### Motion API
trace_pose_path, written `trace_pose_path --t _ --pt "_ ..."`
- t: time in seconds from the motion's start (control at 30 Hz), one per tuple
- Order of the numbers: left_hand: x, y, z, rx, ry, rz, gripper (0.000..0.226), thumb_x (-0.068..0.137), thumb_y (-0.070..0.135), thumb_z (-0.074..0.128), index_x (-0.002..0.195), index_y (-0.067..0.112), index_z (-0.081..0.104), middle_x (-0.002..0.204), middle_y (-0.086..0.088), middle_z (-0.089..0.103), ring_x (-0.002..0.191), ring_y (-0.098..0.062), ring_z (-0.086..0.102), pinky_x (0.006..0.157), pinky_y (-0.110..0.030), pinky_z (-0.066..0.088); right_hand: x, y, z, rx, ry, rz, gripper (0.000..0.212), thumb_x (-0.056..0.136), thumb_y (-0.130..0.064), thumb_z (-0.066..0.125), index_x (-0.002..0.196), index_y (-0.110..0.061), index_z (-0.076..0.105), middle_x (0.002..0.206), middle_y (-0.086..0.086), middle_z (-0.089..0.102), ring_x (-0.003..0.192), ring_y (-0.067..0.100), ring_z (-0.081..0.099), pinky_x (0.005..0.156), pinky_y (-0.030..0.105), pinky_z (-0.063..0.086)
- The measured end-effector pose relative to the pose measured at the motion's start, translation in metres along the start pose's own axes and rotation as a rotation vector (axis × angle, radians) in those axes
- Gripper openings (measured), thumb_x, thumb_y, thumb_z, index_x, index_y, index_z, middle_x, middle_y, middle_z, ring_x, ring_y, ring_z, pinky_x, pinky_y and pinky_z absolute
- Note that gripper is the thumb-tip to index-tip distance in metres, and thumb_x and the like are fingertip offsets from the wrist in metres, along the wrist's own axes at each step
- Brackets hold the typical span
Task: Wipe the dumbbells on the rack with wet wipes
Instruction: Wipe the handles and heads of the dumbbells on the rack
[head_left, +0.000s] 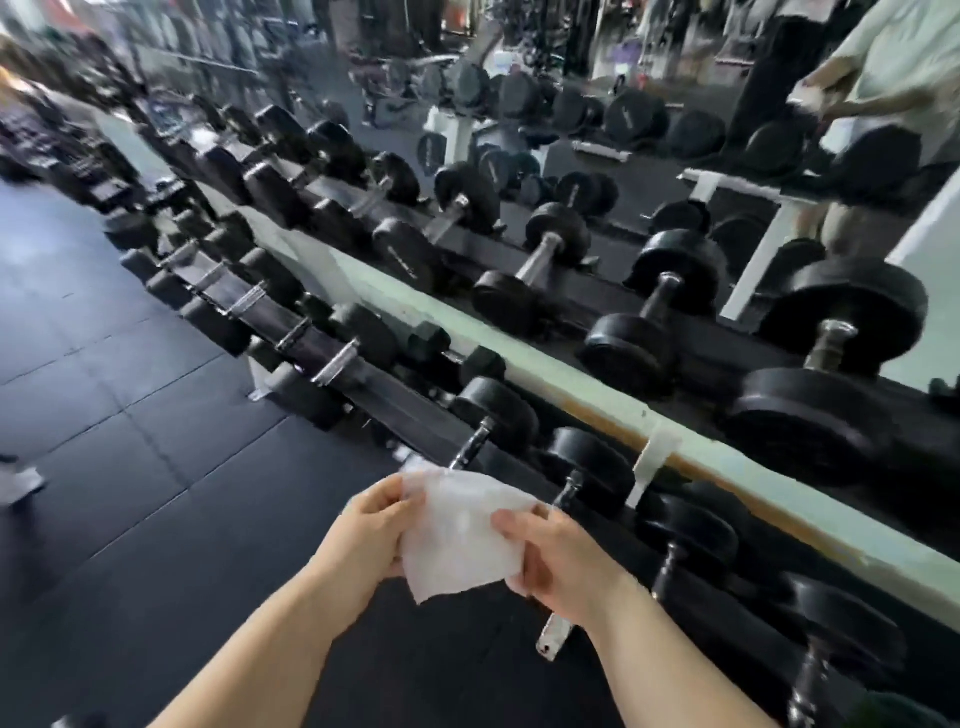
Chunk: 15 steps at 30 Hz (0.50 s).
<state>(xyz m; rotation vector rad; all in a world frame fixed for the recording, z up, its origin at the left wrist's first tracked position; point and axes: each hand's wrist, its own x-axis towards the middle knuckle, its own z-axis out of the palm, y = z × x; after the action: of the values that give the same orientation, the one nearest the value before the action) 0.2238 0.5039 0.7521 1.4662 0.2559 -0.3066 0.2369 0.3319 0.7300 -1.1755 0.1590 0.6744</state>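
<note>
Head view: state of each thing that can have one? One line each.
wipe: spread open, held in the air between both hands, touching no dumbbell
left hand: pinches the wipe's left edge
right hand: grips the wipe's right edge
dumbbells: lying in their rows, none lifted
rack: loaded with dumbbells on the lower and upper tiers

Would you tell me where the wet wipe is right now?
Head view, lower centre: the wet wipe is held between the left hand and right hand, in front of the nearest dumbbells.
</note>
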Motion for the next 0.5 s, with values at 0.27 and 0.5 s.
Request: trace_pose_path --t 0.27,0.5 --pt "0.002 0.052 -0.119 -0.132 -0.021 0.214 0.016 0.064 0.018 0.067 0.076 0.011 0.076 0.074 -0.003 0.071 0.063 -0.017 0.066 0.058 -0.025 0.054 0.091 -0.052 0.092 -0.107 -0.334 -0.021 0.021 0.075 -0.004 0.052 0.073 -0.010 0.072 0.059 0.004 0.064 0.046 0.015 0.056 0.041 0.024 0.045" --pt "0.087 0.072 -0.204 0.089 0.230 0.090 0.035 0.087 0.028 0.058 0.059 0.012 0.073 0.064 0.000 0.071 0.068 -0.018 0.061 0.065 -0.019 0.047 0.209 -0.080 0.132 -0.198 -0.352 0.104 0.032 0.093 -0.021 0.036 0.088 -0.002 0.061 0.085 0.009 0.068 0.074 0.017 0.067 0.059 0.030 0.054"
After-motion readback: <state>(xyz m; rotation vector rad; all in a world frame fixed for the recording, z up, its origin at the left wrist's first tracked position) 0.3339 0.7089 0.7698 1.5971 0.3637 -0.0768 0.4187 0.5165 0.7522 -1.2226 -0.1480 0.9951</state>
